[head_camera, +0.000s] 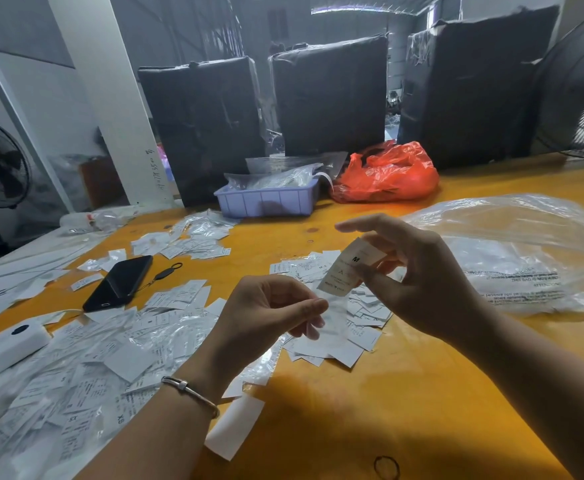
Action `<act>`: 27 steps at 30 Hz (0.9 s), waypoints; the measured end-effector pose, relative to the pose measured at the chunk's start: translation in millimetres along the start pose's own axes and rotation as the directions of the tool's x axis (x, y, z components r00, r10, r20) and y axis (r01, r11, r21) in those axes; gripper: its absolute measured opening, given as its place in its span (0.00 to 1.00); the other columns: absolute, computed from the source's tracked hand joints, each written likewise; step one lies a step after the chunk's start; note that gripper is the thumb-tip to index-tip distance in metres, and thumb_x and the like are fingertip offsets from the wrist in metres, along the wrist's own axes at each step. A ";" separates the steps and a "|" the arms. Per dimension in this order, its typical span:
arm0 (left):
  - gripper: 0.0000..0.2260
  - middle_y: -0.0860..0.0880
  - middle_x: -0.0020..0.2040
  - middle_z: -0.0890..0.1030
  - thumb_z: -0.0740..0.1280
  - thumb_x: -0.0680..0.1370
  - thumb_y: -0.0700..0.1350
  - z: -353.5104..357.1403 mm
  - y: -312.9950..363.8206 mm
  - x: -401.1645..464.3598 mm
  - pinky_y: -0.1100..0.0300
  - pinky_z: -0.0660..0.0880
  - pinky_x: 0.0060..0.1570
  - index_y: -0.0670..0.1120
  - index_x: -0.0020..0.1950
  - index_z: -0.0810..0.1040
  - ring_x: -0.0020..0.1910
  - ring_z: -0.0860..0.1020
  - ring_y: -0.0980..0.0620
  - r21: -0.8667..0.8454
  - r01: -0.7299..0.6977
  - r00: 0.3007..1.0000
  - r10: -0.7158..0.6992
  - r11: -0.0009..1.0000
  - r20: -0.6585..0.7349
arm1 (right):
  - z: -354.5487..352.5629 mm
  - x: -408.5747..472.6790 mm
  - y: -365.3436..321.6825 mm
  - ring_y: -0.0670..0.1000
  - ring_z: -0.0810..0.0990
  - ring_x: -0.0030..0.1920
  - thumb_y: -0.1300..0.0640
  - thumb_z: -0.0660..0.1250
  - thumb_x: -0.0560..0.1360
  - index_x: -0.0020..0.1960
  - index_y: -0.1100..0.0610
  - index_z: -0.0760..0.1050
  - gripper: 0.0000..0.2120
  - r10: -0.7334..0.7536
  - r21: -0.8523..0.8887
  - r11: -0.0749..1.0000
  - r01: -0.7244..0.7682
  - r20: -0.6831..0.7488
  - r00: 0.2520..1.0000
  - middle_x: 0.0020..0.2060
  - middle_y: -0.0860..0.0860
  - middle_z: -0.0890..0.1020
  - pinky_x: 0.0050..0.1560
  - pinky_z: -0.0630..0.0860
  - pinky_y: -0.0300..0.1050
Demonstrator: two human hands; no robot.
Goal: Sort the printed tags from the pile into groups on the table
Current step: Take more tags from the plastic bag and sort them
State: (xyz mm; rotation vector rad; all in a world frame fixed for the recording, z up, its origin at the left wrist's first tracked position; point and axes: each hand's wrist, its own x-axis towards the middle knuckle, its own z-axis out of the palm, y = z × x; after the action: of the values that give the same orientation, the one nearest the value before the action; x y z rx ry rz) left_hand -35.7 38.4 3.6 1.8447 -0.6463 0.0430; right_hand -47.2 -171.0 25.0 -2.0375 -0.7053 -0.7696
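Note:
Above the orange table (370, 410), my right hand (418, 275) pinches a white printed tag (347, 270) marked M between thumb and fingers. My left hand (266, 317), a silver bangle on its wrist, pinches a small clear plastic sleeve (332, 320) just below that tag. A large loose pile of white tags and clear sleeves (76, 375) covers the table's left side. One group of tags (346, 337) lies under my hands. Another group (186, 242) lies farther back on the left.
A black phone (119, 284) and a white device (3, 348) lie at the left. A lilac tray (266, 200) with bags and a red plastic bag (387, 174) stand at the back. A big clear bag (525, 251) lies right. A black rubber band (386, 467) lies near.

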 end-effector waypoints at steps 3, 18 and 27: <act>0.10 0.45 0.36 0.85 0.72 0.71 0.49 0.4 0.3 -0.1 0.62 0.79 0.35 0.43 0.41 0.84 0.34 0.83 0.48 -0.013 0.014 1.000 -0.013 1.000 0.023 | -0.4 -0.7 1.4 0.49 0.84 0.43 0.67 0.72 0.69 0.60 0.49 0.76 0.23 0.002 -0.074 0.997 -0.001 0.023 1.000 0.44 0.44 0.83 0.35 0.82 0.44; 0.12 0.46 0.37 0.85 0.72 0.71 0.49 1.1 -2.9 1.7 0.60 0.79 0.35 0.41 0.43 0.84 0.35 0.84 0.49 0.017 0.028 1.000 -0.028 0.999 -0.014 | 0.3 3.2 8.9 0.46 0.82 0.39 0.66 0.70 0.67 0.55 0.51 0.79 0.19 0.167 -0.093 0.981 -0.169 -0.028 0.986 0.40 0.48 0.83 0.35 0.78 0.36; 0.10 0.46 0.37 0.85 0.72 0.71 0.49 1.1 -4.5 1.6 0.62 0.79 0.34 0.42 0.43 0.84 0.34 0.84 0.49 0.035 0.027 0.999 -0.028 0.999 0.017 | 2.8 0.4 5.9 0.49 0.82 0.38 0.67 0.69 0.68 0.55 0.51 0.79 0.19 0.152 -0.084 0.986 -0.147 0.051 0.987 0.42 0.49 0.84 0.37 0.79 0.45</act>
State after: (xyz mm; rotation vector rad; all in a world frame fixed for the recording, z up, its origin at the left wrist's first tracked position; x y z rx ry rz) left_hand -32.7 37.8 -0.1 1.8885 -0.6355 0.0204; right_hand -42.0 -171.4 20.9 -2.1650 -0.5540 -0.6639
